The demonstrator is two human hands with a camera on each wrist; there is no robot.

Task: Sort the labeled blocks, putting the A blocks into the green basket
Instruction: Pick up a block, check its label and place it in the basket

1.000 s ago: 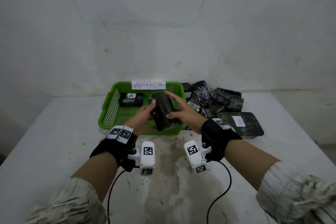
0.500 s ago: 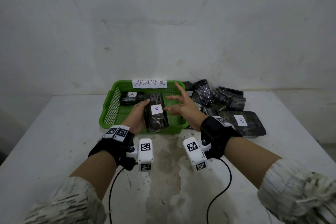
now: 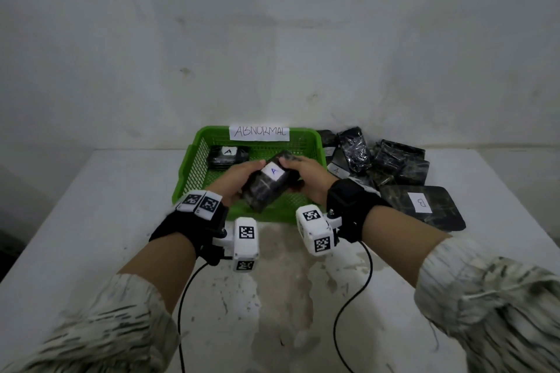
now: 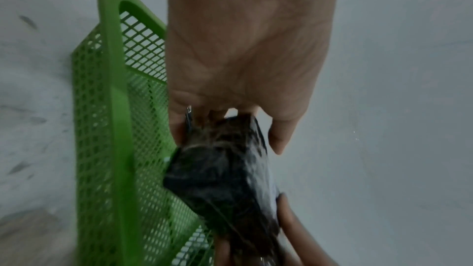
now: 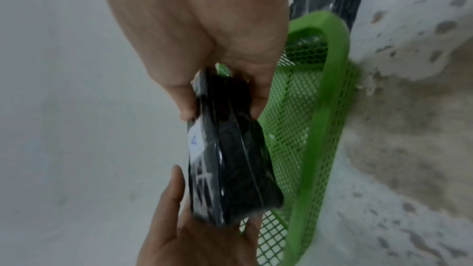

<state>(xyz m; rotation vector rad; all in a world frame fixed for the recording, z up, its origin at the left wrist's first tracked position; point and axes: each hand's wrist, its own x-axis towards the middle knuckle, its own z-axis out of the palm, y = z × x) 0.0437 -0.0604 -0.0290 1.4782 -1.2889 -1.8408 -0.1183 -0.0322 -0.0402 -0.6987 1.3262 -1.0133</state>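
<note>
A black wrapped block (image 3: 266, 188) with a white A label facing up hangs tilted over the front of the green basket (image 3: 194, 160). My left hand (image 3: 248, 179) grips its near end and my right hand (image 3: 298, 174) grips its far end. In the left wrist view my left hand (image 4: 227, 135) pinches the block (image 4: 225, 179) between thumb and fingers beside the basket (image 4: 115, 108). In the right wrist view my right hand (image 5: 222, 108) pinches the block (image 5: 230, 159) the same way. A second A block (image 3: 228, 154) lies in the basket's back left corner.
A paper sign reading ABNORMAL (image 3: 259, 132) sticks to the basket's back rim. A pile of black wrapped blocks (image 3: 394, 166) lies right of the basket, with a flat B block (image 3: 421, 206) at its front. The white table (image 3: 91, 221) ends at a wall behind.
Half a second ago my right hand was open off the block while the left held it alone. Now the right hand grips it again and the block has turned diagonal.
</note>
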